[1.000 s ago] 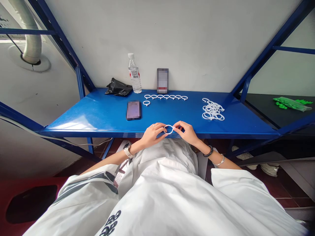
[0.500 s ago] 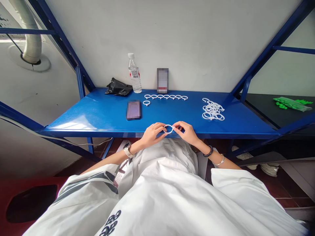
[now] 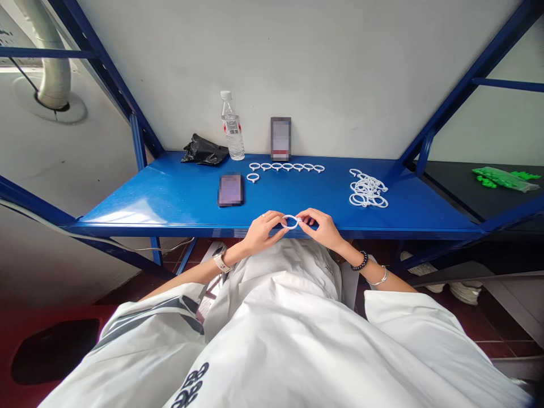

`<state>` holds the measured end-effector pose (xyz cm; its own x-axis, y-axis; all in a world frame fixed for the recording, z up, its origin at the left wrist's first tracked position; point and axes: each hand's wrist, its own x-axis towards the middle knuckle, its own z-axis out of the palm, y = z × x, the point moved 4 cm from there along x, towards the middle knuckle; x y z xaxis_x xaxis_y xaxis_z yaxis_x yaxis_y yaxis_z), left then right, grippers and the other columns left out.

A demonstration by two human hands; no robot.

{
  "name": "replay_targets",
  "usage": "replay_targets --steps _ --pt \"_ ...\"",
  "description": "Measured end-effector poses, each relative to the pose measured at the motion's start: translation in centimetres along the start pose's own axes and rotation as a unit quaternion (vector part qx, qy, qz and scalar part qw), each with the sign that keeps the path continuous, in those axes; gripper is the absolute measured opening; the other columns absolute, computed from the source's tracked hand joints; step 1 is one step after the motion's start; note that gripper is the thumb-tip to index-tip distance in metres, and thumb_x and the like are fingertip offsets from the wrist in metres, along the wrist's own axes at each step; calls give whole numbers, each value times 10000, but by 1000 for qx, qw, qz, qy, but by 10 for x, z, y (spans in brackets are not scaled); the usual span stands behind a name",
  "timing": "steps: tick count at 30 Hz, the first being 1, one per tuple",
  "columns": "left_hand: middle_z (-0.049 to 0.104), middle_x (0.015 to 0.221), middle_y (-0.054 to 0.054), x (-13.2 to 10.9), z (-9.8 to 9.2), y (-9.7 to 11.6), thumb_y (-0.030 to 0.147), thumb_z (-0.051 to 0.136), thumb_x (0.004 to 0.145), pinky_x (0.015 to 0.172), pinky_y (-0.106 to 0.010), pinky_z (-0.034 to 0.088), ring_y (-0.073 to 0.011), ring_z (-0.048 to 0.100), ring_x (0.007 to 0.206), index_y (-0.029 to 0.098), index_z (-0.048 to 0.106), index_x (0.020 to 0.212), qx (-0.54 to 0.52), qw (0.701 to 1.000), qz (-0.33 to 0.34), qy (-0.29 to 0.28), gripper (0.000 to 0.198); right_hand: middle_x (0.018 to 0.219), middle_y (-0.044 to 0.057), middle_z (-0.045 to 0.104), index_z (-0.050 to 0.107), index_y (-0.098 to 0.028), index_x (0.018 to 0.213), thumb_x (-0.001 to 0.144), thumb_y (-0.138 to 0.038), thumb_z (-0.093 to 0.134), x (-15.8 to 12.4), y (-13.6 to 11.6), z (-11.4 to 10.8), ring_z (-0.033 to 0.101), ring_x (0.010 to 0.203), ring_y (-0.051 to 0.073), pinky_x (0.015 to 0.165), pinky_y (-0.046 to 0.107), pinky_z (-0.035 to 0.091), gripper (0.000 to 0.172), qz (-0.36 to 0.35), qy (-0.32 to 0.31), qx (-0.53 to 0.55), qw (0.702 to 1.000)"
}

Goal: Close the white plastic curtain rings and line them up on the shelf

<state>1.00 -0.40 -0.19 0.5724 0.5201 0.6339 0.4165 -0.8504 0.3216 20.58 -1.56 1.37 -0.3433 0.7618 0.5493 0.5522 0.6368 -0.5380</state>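
Just over the table's front edge, a white plastic ring (image 3: 291, 228) like a curtain ring is held between both hands. My left hand (image 3: 267, 231) pinches its left side with thumb and fingertips. At its right side, where the small tab seems to be, my right hand (image 3: 319, 226) has its fingers closed; they partly hide that end. Beyond my hands, several similar rings (image 3: 288, 170) lie in a neat row, with a single ring (image 3: 253, 181) in front of the row's left end. To the right is a loose pile of white rings (image 3: 366, 187).
The blue table (image 3: 178, 195) meets a pale wall. On it are a dark-cased phone (image 3: 230, 190), another phone (image 3: 281, 139) leaning on the wall, a water bottle (image 3: 233, 133) and a black plastic bag (image 3: 204, 151). Blue metal posts (image 3: 138, 141) flank the table.
The held ring has tilted slightly and looks a little flatter, and my right fingers have shifted slightly at its end. The other rings have stayed put.
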Motion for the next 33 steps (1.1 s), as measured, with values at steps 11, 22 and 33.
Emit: replay_targets --steps 11,22,33 --pt "717 1068 -92 0 -2 1 397 459 1036 798 -308 542 -205 675 996 189 630 1001 -13 1000 -6 7 272 812 33 691 676 -238 970 945 -309 583 0 -1 0 639 751 178 627 290 481 119 -9 -4 -14 1000" --pt "719 1062 -85 2 -2 1 380 386 1067 822 -304 539 -191 677 998 192 629 1019 -5 1000 -1 1 311 870 49 723 686 -234 960 1007 -428 533 -1 2 2 642 765 183 647 301 491 250 2 -1 -13 1000" --pt "732 1065 -79 1 -1 0 361 362 1076 820 -305 541 -190 677 987 182 625 1067 -9 1000 4 12 318 867 55 712 679 -220 925 1013 -476 508 -2 7 3 625 712 172 638 291 499 320 10 4 -14 1000"
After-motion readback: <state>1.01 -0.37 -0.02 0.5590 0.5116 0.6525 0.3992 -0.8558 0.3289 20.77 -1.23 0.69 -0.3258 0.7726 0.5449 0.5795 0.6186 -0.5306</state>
